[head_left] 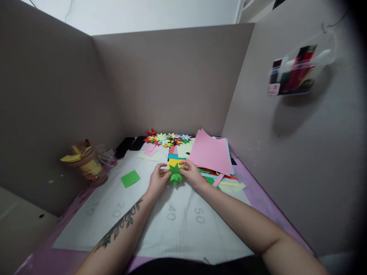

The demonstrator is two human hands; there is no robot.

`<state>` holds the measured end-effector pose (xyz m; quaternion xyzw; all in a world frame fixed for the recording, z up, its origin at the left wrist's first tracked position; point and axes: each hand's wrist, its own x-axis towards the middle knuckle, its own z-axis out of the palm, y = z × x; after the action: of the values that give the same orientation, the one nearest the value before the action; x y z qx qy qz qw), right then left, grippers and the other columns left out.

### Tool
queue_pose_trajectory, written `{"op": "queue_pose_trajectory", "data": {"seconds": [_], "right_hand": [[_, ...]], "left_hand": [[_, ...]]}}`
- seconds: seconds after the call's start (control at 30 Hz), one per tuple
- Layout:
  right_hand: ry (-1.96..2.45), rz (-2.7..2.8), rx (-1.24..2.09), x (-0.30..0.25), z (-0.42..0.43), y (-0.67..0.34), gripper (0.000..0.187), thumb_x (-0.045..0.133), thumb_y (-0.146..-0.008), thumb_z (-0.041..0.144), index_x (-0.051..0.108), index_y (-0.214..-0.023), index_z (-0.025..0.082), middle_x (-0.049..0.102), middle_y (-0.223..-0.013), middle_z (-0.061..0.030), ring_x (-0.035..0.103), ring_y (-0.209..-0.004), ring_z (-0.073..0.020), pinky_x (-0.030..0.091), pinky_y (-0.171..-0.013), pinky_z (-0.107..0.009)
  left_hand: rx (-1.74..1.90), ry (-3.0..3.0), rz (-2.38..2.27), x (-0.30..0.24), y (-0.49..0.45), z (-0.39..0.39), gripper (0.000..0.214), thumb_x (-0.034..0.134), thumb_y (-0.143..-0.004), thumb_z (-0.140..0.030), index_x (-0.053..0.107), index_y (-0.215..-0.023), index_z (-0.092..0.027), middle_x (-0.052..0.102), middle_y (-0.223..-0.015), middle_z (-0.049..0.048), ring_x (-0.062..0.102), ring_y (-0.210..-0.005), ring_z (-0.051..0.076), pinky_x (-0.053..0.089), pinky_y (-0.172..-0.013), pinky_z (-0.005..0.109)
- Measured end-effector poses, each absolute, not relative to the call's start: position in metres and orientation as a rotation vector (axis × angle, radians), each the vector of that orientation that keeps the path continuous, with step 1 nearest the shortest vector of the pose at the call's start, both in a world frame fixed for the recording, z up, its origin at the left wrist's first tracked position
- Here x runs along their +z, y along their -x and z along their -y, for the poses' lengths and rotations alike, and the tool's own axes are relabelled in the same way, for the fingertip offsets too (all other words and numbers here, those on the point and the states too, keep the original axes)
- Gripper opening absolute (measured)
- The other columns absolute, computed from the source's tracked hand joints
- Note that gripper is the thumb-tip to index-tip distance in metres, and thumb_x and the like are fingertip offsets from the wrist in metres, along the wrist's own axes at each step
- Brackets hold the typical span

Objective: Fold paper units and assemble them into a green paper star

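Observation:
Between my two hands is a green folded paper star (175, 174) with several points, held over the white sheet (143, 229). My left hand (159, 176) pinches its left side between thumb and fingers. On the right side, my right hand (191, 172) grips the star's points the same way. A flat green paper square (130, 178) lies on the sheet to the left of my left hand. Just behind the star is a piece of yellow paper (173, 163), partly covered by my fingers.
Several colourful paper stars (166, 139) are grouped at the back. Pink sheets (212, 152) top a pile of coloured strips (229, 184) at right. A pot-like container (90, 168) and dark flat objects (125, 147) stand at left. Grey panels (172, 80) enclose the table; a clear holder (298, 72) hangs right.

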<state>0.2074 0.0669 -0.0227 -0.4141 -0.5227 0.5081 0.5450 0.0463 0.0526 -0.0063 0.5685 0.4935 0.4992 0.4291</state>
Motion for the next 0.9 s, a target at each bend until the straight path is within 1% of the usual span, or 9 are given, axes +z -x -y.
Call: {"op": "queue_pose_trajectory", "data": {"seconds": [0.1, 0.23, 0.33, 0.43, 0.5, 0.57, 0.67, 0.8, 0.9], "right_hand": [[0.987, 1.259, 1.221, -0.0192, -0.0641, -0.2064, 0.030, 0.057, -0.061, 0.019, 0.051, -0.090, 0.019, 0.045, -0.053, 0.0089, 0.041, -0.045, -0.0073, 0.030, -0.046, -0.019], [0.995, 1.289, 1.221, -0.0157, -0.0596, -0.2012, 0.029, 0.057, -0.061, 0.018, 0.051, -0.089, 0.018, 0.044, -0.052, 0.0094, 0.040, -0.045, -0.0073, 0.030, -0.045, -0.019], [0.978, 1.286, 1.244, -0.0147, -0.0582, -0.1985, 0.029, 0.057, -0.061, 0.019, 0.051, -0.089, 0.018, 0.042, -0.051, 0.0101, 0.038, -0.044, -0.0068, 0.029, -0.045, -0.019], [0.984, 1.264, 1.234, -0.0147, -0.0580, -0.1981, 0.029, 0.057, -0.062, 0.019, 0.051, -0.090, 0.019, 0.043, -0.052, 0.0098, 0.040, -0.045, -0.0070, 0.030, -0.047, -0.019], [1.001, 1.240, 1.218, -0.0147, -0.0579, -0.1987, 0.029, 0.057, -0.062, 0.020, 0.051, -0.090, 0.018, 0.045, -0.053, 0.0091, 0.041, -0.046, -0.0075, 0.032, -0.048, -0.019], [1.014, 1.224, 1.198, -0.0143, -0.0577, -0.1995, 0.029, 0.057, -0.062, 0.021, 0.050, -0.089, 0.018, 0.045, -0.054, 0.0089, 0.042, -0.046, -0.0078, 0.032, -0.048, -0.020], [1.026, 1.230, 1.170, -0.0130, -0.0570, -0.2002, 0.027, 0.056, -0.061, 0.021, 0.050, -0.087, 0.018, 0.042, -0.051, 0.0097, 0.040, -0.045, -0.0075, 0.031, -0.047, -0.019], [1.057, 1.247, 1.165, -0.0122, -0.0568, -0.2000, 0.024, 0.055, -0.060, 0.019, 0.052, -0.084, 0.018, 0.040, -0.050, 0.0100, 0.037, -0.043, -0.0067, 0.027, -0.044, -0.018], [1.033, 1.255, 1.189, -0.0137, -0.0570, -0.1990, 0.027, 0.054, -0.060, 0.019, 0.052, -0.086, 0.018, 0.044, -0.053, 0.0090, 0.040, -0.045, -0.0072, 0.029, -0.045, -0.019]], "left_hand": [[1.263, -1.392, -1.268, -0.0036, -0.0436, -0.0548, 0.048, 0.067, -0.062, -0.025, 0.047, -0.105, -0.018, 0.060, -0.084, 0.0031, 0.053, -0.057, 0.008, 0.043, -0.055, 0.021], [1.252, -1.357, -1.227, -0.0016, -0.0436, -0.0535, 0.057, 0.070, -0.061, -0.024, 0.045, -0.111, -0.018, 0.061, -0.089, 0.0051, 0.051, -0.054, 0.007, 0.043, -0.052, 0.020], [1.241, -1.293, -1.142, -0.0011, -0.0444, -0.0517, 0.062, 0.072, -0.061, -0.027, 0.042, -0.115, -0.018, 0.060, -0.100, 0.0092, 0.057, -0.064, 0.010, 0.046, -0.056, 0.022], [1.204, -1.194, -1.113, 0.0013, -0.0421, -0.0500, 0.058, 0.073, -0.062, -0.031, 0.046, -0.111, -0.017, 0.056, -0.107, 0.0108, 0.059, -0.075, 0.012, 0.048, -0.062, 0.023], [1.083, -1.125, -1.105, 0.0034, -0.0390, -0.0490, 0.054, 0.073, -0.061, -0.033, 0.049, -0.106, -0.016, 0.059, -0.097, 0.0084, 0.060, -0.070, 0.012, 0.048, -0.059, 0.023], [0.956, -1.102, -1.086, 0.0043, -0.0364, -0.0485, 0.049, 0.074, -0.060, -0.034, 0.052, -0.098, -0.014, 0.060, -0.077, 0.0040, 0.058, -0.059, 0.011, 0.046, -0.054, 0.023], [0.970, -1.191, -1.138, 0.0022, -0.0353, -0.0486, 0.042, 0.073, -0.058, -0.032, 0.053, -0.089, -0.012, 0.054, -0.054, -0.0031, 0.051, -0.046, 0.009, 0.041, -0.048, 0.020], [1.061, -1.405, -1.253, -0.0026, -0.0369, -0.0497, 0.038, 0.070, -0.060, -0.031, 0.053, -0.090, -0.015, 0.051, -0.048, -0.0069, 0.046, -0.041, 0.008, 0.033, -0.042, 0.018], [1.069, -1.484, -1.269, -0.0037, -0.0363, -0.0513, 0.034, 0.066, -0.062, -0.031, 0.053, -0.090, -0.015, 0.050, -0.050, -0.0070, 0.047, -0.042, 0.008, 0.033, -0.043, 0.018]]}}
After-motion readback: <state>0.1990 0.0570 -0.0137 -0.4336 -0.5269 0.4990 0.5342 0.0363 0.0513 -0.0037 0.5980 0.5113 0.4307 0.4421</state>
